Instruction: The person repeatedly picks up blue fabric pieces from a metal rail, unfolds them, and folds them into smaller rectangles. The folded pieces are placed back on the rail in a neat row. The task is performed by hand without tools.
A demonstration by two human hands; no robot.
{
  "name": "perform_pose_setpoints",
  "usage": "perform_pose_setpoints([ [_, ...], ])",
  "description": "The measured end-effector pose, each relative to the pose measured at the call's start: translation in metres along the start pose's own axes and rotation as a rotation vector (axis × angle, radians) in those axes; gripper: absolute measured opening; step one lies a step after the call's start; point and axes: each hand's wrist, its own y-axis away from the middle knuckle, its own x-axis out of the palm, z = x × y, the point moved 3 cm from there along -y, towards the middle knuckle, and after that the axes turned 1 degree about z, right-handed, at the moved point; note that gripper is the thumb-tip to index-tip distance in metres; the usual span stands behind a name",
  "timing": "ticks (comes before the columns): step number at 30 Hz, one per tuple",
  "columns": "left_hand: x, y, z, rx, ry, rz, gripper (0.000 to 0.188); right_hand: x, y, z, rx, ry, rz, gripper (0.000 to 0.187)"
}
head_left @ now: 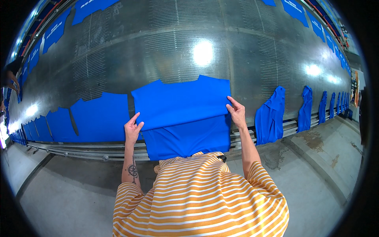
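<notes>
In front of me lies a blue cut shirt panel (pixel 181 98), its neckline and shoulder edges pointing away from me. Its middle is raised into a crosswise fold, and the lower part (pixel 185 136) drapes over the table's near edge against my body. My left hand (pixel 133 127) grips the fold's left end, thumb and forefinger at the cloth edge. At the right end, my right hand (pixel 237 112) holds the same panel between thumb and fingers. Parts of both fingertips are hard to make out against the cloth.
Flat blue panels (pixel 100 118) line the near edge on my left; bunched blue pieces (pixel 272 114) hang along it on my right. More panels (pixel 55 33) with white print lie along the far side. Metal rails (pixel 90 152) border the long dark table (pixel 166 51). Another person's hand (pixel 15 82) shows far left.
</notes>
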Motion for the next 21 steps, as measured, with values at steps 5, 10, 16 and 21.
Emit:
perform_pose_setpoints([
  [5, -0.0011, 0.0005, 0.0031, 0.022, -0.016, 0.0, 0.052, 0.0045, -0.0002, 0.0003, -0.073, -0.034, -0.036, 0.042],
  [10, -0.0016, 0.0021, 0.0047, -0.003, -0.008, 0.011, 0.054, 0.0041, 0.0004, 0.0005, -0.066, -0.025, -0.029, 0.043],
  [16, 0.0, 0.0016, 0.004, 0.003, 0.0, 0.019, 0.053, 0.002, -0.0001, -0.0044, -0.06, -0.007, -0.027, 0.043],
  [21, 0.0022, 0.0015, 0.0014, 0.002, -0.019, 0.011, 0.054, 0.0045, 0.0012, 0.0001, -0.045, 0.0, -0.029, 0.043],
])
